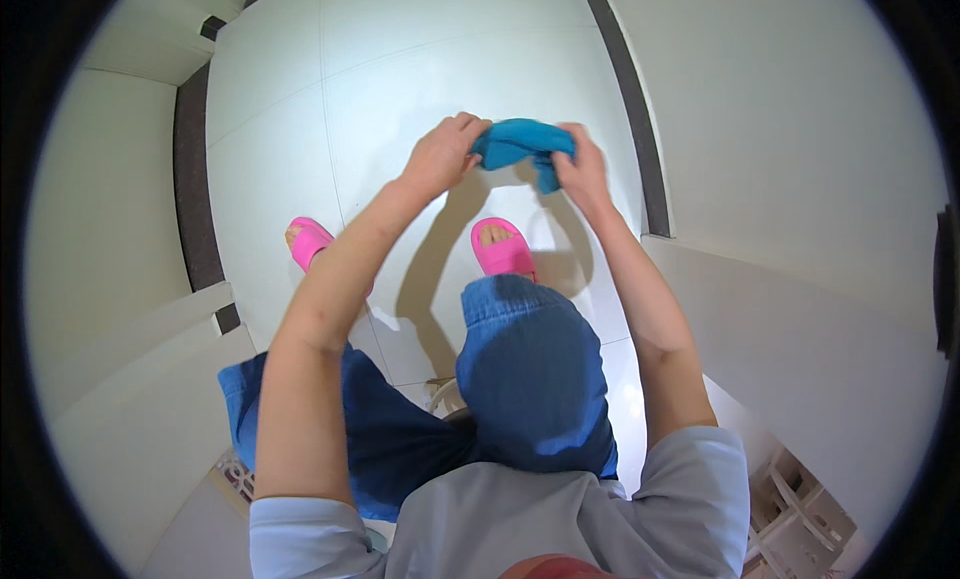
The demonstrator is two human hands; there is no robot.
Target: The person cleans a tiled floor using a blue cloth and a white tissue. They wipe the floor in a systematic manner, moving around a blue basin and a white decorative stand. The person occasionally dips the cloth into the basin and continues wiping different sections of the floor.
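Note:
A teal cloth point(521, 140), bunched and folded, is stretched between my two hands above the tiled floor. My left hand point(442, 153) grips its left end between thumb and fingers. At the other end, my right hand point(583, 166) pinches the cloth, and a short loose part hangs down beside the thumb. Both arms reach forward over my knees. The right hand is slightly blurred.
Pale floor tiles point(405, 91) lie below, edged by dark skirting point(630, 106) and light walls. My feet wear pink slides point(504, 250), beneath denim-covered knees point(532, 369). White openwork furniture point(799, 515) stands at the lower right.

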